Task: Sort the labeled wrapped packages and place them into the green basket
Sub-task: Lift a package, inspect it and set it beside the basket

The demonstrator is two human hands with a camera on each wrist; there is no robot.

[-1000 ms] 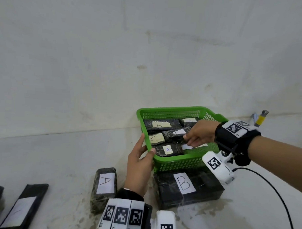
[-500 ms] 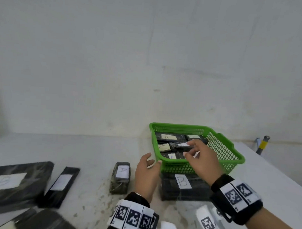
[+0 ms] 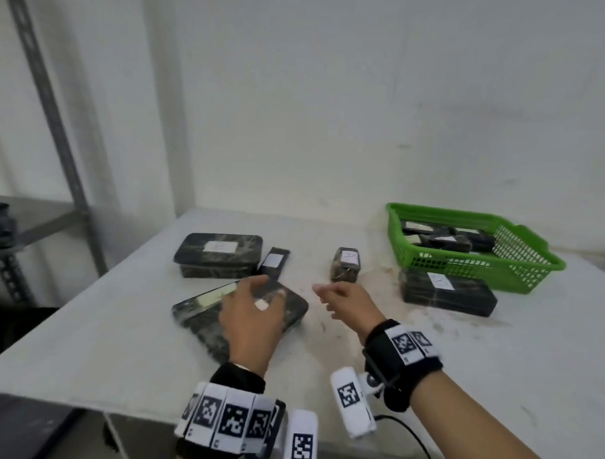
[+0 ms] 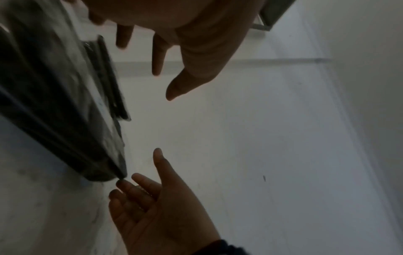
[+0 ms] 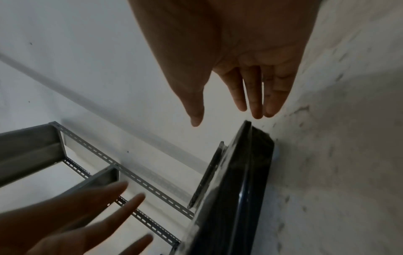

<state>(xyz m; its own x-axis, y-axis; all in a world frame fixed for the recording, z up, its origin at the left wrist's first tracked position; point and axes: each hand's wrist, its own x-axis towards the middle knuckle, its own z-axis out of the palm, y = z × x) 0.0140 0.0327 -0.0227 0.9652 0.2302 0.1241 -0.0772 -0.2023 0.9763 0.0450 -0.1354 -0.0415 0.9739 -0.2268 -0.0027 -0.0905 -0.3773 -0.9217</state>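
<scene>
The green basket [image 3: 519,271] stands at the back right and holds several black wrapped packages with white labels. Its front rim rests on a long labeled package [image 3: 463,298]. A small package [image 3: 345,269] stands mid-table. Further left lie a thick package [image 3: 219,257], a thin one [image 3: 274,262] and a flat wide one [image 3: 202,316]. My left hand [image 3: 257,298] hovers over the flat package with fingers spread, holding nothing. My right hand [image 3: 338,295] is open just right of it. In the left wrist view my right hand's fingertips [image 4: 122,184] are close to the flat package's corner [image 4: 104,170].
A grey metal shelf frame [image 3: 54,124] stands left of the white table [image 3: 119,343], and its perforated rails [image 5: 122,174] show in the right wrist view. A wall runs right behind the table. A black cable [image 3: 420,443] hangs over the near edge.
My right hand has come out of the basket and both hands have moved left to the flat wide package. The view has swung left and back, so the left packages now show.
</scene>
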